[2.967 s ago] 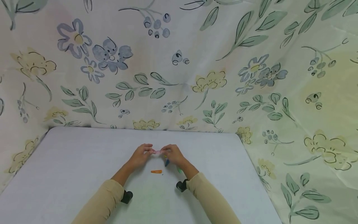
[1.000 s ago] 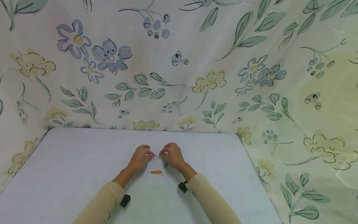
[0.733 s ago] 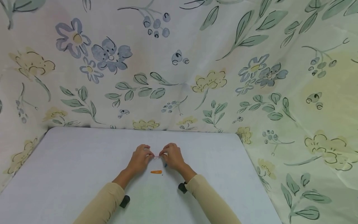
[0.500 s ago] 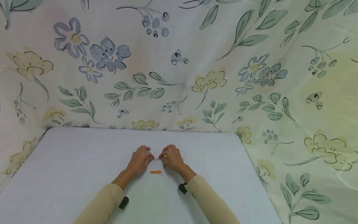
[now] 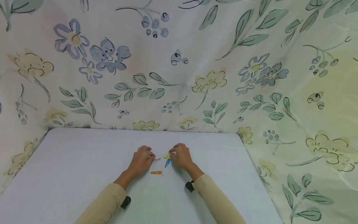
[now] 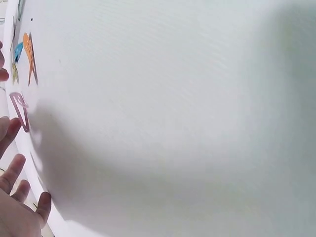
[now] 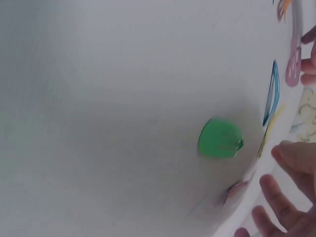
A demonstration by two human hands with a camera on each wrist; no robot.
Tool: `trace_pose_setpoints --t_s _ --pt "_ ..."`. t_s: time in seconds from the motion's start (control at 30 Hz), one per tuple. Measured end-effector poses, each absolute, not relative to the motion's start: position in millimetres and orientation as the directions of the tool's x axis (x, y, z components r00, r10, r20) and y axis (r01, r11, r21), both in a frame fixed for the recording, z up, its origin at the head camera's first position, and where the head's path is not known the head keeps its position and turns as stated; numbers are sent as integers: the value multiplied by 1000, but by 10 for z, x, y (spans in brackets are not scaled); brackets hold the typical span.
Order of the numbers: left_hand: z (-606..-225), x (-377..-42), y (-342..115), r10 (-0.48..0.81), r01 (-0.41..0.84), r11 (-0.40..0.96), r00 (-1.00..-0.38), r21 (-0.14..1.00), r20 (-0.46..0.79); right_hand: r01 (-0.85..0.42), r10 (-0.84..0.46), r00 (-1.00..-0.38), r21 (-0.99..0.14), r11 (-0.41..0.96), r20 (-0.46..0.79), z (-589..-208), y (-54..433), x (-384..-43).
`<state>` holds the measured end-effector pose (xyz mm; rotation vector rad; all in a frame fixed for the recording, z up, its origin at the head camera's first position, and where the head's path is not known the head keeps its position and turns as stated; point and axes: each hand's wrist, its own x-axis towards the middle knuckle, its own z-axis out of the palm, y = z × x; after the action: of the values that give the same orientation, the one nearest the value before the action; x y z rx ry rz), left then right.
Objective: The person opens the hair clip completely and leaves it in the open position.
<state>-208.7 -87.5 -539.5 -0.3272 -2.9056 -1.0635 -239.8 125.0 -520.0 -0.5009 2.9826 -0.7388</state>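
In the head view my left hand (image 5: 142, 161) pinches one end of a pink snap hair clip (image 5: 157, 159), raised in the left wrist view at the fingertips. My right hand (image 5: 181, 157) is apart from it, thumb and fingers loosely bent. Its fingertips are right at a yellow hair clip (image 5: 167, 156), and no clip shows between them. Just below lies a blue hair clip (image 5: 167, 163), slanted. An orange hair clip (image 5: 156, 172) rests nearer the body, showing spread halves in the left wrist view (image 6: 29, 54).
A green rounded piece (image 7: 220, 138) lies under the right wrist, mostly hidden in the head view. Beside it in the right wrist view is a small reddish piece (image 7: 236, 191). The white table (image 5: 84, 161) ends at a floral cloth (image 5: 156, 102) behind.
My right hand has let go of the pink hair clip and moved right, uncovering the yellow and blue hair clips. My left hand stays nearly in place with the pink one.
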Motion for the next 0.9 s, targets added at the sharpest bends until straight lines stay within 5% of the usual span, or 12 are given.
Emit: trace_pose_setpoints --t_s 0.9 --pt "-5409 -2116 -499 27 88 784 -994 615 108 -223 -209 -975 -441 870 80 -5268 1276 -2394"
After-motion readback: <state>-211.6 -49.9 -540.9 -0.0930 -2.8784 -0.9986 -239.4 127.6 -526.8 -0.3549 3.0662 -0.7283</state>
